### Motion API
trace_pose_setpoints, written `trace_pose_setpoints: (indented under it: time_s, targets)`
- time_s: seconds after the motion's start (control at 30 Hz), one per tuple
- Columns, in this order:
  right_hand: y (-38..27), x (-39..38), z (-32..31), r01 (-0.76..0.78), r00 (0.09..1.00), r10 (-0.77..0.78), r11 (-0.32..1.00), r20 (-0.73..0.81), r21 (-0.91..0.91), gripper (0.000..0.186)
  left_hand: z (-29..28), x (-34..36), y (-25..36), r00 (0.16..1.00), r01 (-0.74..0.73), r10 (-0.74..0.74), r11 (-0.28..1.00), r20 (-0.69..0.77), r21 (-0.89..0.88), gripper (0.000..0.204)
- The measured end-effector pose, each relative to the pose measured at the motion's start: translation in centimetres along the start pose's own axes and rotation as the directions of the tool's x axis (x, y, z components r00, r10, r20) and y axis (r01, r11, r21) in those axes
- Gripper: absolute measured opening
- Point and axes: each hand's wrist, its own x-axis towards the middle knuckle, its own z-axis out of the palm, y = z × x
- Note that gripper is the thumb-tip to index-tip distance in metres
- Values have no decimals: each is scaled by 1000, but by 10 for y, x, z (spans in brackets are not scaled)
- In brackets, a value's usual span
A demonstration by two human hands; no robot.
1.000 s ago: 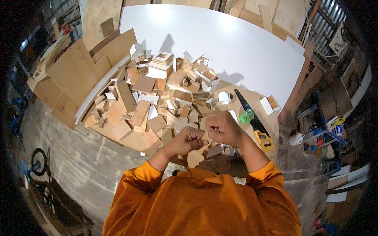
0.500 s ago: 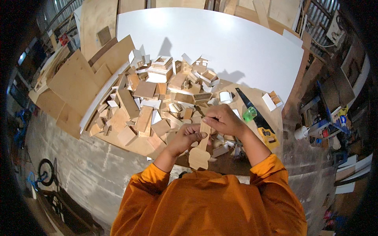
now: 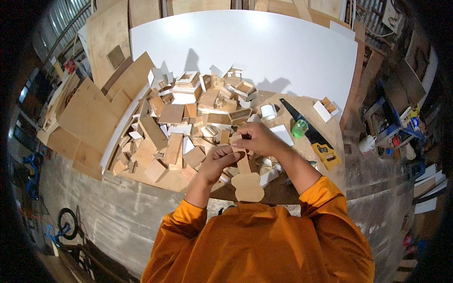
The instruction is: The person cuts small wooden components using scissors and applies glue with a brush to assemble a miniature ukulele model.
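Observation:
A flat, pale wooden guitar-shaped cutout (image 3: 249, 187) hangs between my hands, its rounded body pointing down toward my chest. My left hand (image 3: 217, 162) pinches the long neck from the left side, thumb on the face. Higher up, my right hand (image 3: 256, 139) is closed round the top end of the neck, and its fingers hide that end. Beyond both hands lies a heap of wood offcuts (image 3: 173, 147), with small house-like wooden models (image 3: 188, 81) toward the back.
A handsaw (image 3: 325, 153) with a yellow handle lies right of my hands, beside a green translucent container (image 3: 299, 128). A white cup (image 3: 269, 112) and a small white box (image 3: 325, 109) stand farther back. Behind the heap spreads a large white board (image 3: 302, 56). Plywood sheets (image 3: 94, 111) lean at the left.
The cutout's body has swung slightly right, showing more of its face. Both hands have drawn closer together near the neck's top. The whole view has shifted a little.

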Motion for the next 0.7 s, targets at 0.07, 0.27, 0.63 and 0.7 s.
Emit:
trace_pose_setpoints:
  time_s: [0.07,0.27,0.63,0.7]
  targets:
    - [3,0,-2,-9,1000,9,1000,23,12,16,-3,-2,4,999,33,-35,998,-23,-62,20]
    - [19,3,-3,-29,994,26,999,109,31,17,-3,5,10,995,21,6,963,-99,267,18]
    - [27,1,0,-91,993,79,984,83,151,37,-1,4,-3,941,-155,189,978,-279,139,20]
    - [35,-2,0,-137,986,118,976,121,169,35,0,7,-5,917,-191,194,981,-348,44,20]
